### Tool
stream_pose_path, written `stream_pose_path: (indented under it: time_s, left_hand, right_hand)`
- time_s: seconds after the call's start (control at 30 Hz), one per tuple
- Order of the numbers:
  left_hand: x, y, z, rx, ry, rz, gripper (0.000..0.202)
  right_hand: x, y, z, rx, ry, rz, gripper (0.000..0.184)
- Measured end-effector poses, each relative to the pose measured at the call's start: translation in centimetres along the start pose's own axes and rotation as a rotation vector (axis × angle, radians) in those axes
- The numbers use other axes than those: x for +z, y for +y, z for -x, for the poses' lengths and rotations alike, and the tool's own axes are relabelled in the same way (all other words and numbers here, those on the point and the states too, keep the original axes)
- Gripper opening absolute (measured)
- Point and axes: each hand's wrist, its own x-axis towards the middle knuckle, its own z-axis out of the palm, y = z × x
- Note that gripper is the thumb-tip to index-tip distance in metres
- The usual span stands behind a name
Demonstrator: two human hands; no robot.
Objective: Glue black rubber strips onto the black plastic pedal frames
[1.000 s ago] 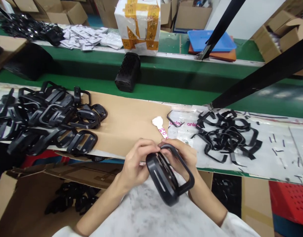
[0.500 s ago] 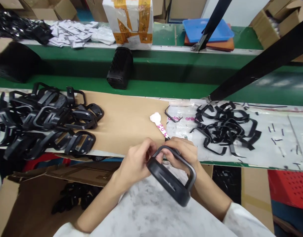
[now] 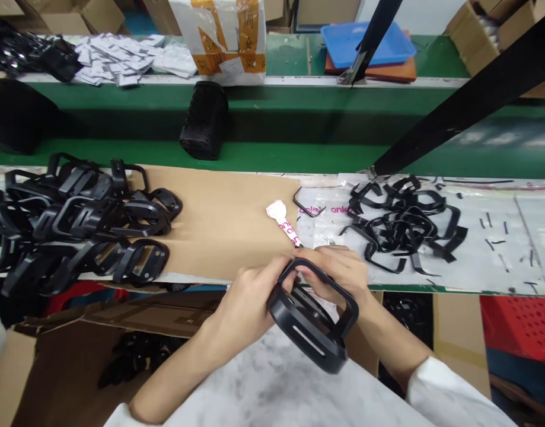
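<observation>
1. Green benchtop (image 3: 263,159) is seen behind a brown cardboard sheet (image 3: 219,219); on the sheet's left, similar black brackets (image 3: 89,207) are heaped.
2. One black looped-handle bracket (image 3: 308,329) is held in front of the person's body, at the bench's near edge, tilted with its slotted side toward the viewer.
3. Its left end is grasped by the left hand (image 3: 249,296), fingers curled; its handle is gripped near the far corner by the right hand (image 3: 338,273) – some fingertips are hidden.
4. For good control, the bracket is probably best braced by the left hand, with even, gentle pressure applied by the right, so that the handle is not twisted.
5. Just beyond the right hand, a white-wrapped stick (image 3: 276,210) is seen – whether it is touched cannot be told.
6. Bent black strips (image 3: 414,228) are piled to the right, best kept within easy reach.
</observation>
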Motion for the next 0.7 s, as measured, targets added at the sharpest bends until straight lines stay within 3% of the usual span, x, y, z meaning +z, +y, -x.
stream_pose_path:
  time_s: [0.13,0.43,0.7]
  left_hand:
    - [0.0,0.7,0.9,-0.006,0.039,-0.033,0.011]
    - [-0.3,1.3,0.4,-0.005,0.096,-0.028,0.017]
    - [-0.7,-0.2,-1.3,0.042,0.05,0.051,0.025]
  right_hand:
    - [0.9,-1.0,0.8,0.079,0.094,-0.033,0.024]
    - [1.2,-1.2,0.6,0.127,0.095,-0.048,0.019]
    - [-0.1,0.5,-0.5,0.065,-0.015,-0.024,0.021]
